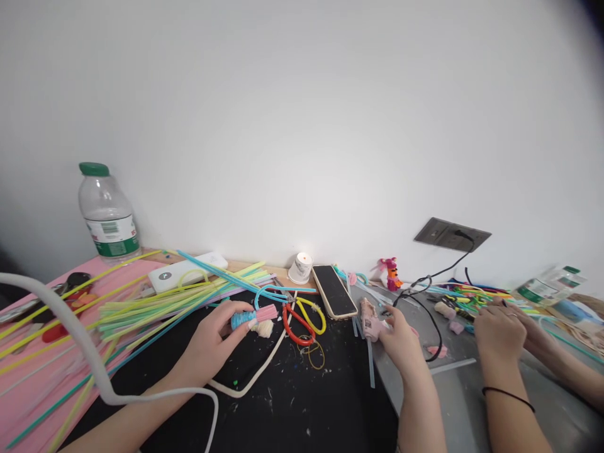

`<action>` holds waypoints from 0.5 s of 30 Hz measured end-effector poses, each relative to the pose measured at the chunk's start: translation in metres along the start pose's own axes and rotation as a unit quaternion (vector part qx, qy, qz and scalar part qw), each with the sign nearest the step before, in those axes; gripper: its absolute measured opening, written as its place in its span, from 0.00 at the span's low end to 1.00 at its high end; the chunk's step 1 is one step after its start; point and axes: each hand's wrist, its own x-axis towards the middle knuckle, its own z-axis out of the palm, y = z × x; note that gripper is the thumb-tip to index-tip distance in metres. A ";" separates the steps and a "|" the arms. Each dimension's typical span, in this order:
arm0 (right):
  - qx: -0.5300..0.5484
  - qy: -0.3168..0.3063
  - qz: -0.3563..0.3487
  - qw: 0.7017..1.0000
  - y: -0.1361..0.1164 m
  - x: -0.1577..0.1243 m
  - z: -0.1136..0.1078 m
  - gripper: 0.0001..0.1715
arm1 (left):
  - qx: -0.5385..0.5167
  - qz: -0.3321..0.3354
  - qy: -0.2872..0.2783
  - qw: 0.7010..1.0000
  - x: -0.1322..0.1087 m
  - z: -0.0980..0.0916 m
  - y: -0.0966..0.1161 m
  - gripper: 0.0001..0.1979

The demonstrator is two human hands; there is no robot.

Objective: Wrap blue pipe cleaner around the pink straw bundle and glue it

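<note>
My left hand (221,340) is closed around a small piece (255,316) made of blue and pink pipe cleaners, with its pink end pointing right. Just under that piece, a cream-coloured fuzzy lump (263,328) shows. My right hand (400,340) has its fingers on a pink hot glue gun (370,322), and part of the grip is hidden behind them. A translucent glue stick (371,365) sticks out of the gun toward me. Between my hands lie red-and-yellow-handled pliers (302,336) and a phone (334,292).
Many pipe cleaners (155,321) cover the left side near a clear bottle (108,217). A white cable (97,371) loops up close in front. A paper cup (301,269) stands by the wall. A black cord (441,274) runs to the socket (441,234). Another person's hands (503,330) work at right.
</note>
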 end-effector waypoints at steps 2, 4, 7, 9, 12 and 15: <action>-0.014 -0.030 0.000 0.999 0.011 0.003 -0.001 0.36 | 0.007 0.013 0.000 1.000 -0.001 -0.001 -0.001 0.11; -0.027 -0.035 -0.009 0.999 0.016 0.005 0.001 0.36 | 0.016 0.031 0.002 0.999 -0.002 -0.001 -0.002 0.10; -0.072 -0.010 -0.012 0.997 0.016 0.005 0.005 0.36 | 0.031 0.048 0.013 0.998 -0.003 -0.001 -0.004 0.09; -0.104 0.009 -0.002 0.995 0.015 0.003 0.008 0.36 | 0.031 0.047 0.026 0.998 -0.003 0.000 -0.005 0.10; -0.126 0.025 0.026 0.991 0.012 0.003 0.010 0.37 | 0.023 0.044 0.025 0.998 -0.004 0.001 -0.007 0.13; -0.102 0.073 0.005 0.992 0.007 0.004 0.008 0.36 | 0.052 0.065 0.013 0.996 -0.004 0.001 -0.006 0.15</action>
